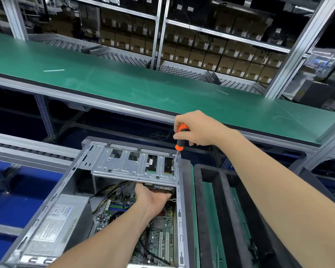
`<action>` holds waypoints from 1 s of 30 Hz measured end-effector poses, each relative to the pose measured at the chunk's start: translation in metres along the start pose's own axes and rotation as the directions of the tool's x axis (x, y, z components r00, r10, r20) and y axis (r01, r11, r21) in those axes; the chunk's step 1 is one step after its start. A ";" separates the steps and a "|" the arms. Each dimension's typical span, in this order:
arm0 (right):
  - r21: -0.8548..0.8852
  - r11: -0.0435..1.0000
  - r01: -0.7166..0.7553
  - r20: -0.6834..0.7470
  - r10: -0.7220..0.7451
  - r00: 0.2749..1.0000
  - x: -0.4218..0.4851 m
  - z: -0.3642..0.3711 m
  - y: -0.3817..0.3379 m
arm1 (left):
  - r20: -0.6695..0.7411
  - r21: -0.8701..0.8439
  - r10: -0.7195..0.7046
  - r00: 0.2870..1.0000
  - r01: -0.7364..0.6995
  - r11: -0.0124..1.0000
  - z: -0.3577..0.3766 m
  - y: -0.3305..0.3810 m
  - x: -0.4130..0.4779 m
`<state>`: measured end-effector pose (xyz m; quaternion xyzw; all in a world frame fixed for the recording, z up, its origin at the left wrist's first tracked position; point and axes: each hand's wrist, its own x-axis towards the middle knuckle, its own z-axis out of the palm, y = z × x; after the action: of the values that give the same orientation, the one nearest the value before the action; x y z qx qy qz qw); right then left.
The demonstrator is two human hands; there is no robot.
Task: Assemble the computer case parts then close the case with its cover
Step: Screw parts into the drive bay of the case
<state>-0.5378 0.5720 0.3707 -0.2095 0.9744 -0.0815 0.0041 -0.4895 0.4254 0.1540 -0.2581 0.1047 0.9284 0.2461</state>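
Left hand (153, 198) reaches under the drive cage (132, 165), grip hidden so can't tell; right hand (195, 128) grip wraps the screwdriver (180, 139), tip at the cage's right edge.

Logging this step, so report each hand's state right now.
Left hand: reaches under the drive cage, fingers hidden; cannot be told.
Right hand: closed, gripping the orange-and-black screwdriver, its tip at the cage's right edge.

Green bench (124, 82), box-stacked shelving (220, 33)
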 end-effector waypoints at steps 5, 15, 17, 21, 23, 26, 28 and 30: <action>-0.315 0.874 -0.369 -0.213 0.313 0.925 0.012 0.013 -0.016 | 0.014 0.004 0.022 1.000 -0.022 1.000 -0.001 0.000 0.001; -0.091 0.979 0.184 0.185 -0.165 0.969 0.006 -0.005 0.000 | 0.017 0.021 0.025 1.000 -0.026 0.999 0.001 0.001 -0.002; -0.107 0.971 0.213 0.133 -0.198 0.971 0.006 -0.003 0.000 | 0.022 0.031 0.031 0.999 -0.032 0.999 0.000 0.001 -0.002; -0.048 0.999 0.000 -0.060 -0.002 0.998 0.009 0.003 -0.009 | -0.008 0.027 0.022 1.000 -0.022 0.999 0.000 0.001 -0.002; -0.182 0.962 -0.202 -0.147 0.177 0.973 0.013 0.009 -0.016 | -0.015 0.026 0.017 1.000 -0.016 1.000 0.000 0.001 -0.001; -0.339 0.818 -0.464 -0.273 0.387 0.881 0.016 0.019 -0.021 | -0.016 0.026 0.011 1.000 -0.011 1.000 0.000 0.001 -0.001; -0.257 0.856 -0.449 -0.217 0.402 0.889 0.014 0.017 -0.014 | -0.004 0.031 0.015 1.000 -0.015 0.999 0.001 0.001 -0.003; -0.109 0.956 -0.273 -0.028 0.272 0.962 0.010 0.010 -0.005 | -0.005 0.029 0.015 1.000 -0.015 0.999 0.002 0.001 -0.004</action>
<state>-0.5446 0.5614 0.3621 -0.0726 0.9970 -0.0267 -0.0026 -0.4881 0.4232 0.1576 -0.2563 0.1206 0.9279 0.2423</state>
